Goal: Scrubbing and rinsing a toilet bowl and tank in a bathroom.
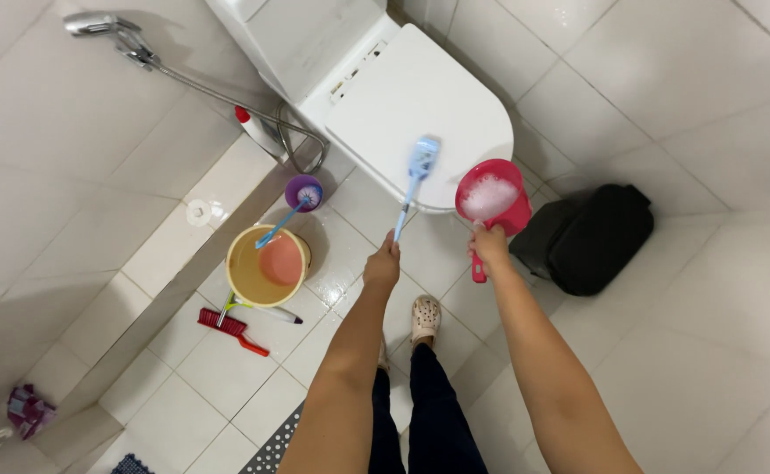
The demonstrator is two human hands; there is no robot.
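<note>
Head view: left hand (pixel 382 266) grips a blue plastic brush (pixel 420 162); right hand (pixel 489 242) clasps a round pink foamy scoop (pixel 488 197).

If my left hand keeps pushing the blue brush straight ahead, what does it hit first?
Most likely the closed white toilet lid: the left hand aims the blue brush at its front edge, though the brush head may already be touching it.

A white bottle with red cap (pixel 253 130) stands beside the toilet (pixel 420 105).
</note>
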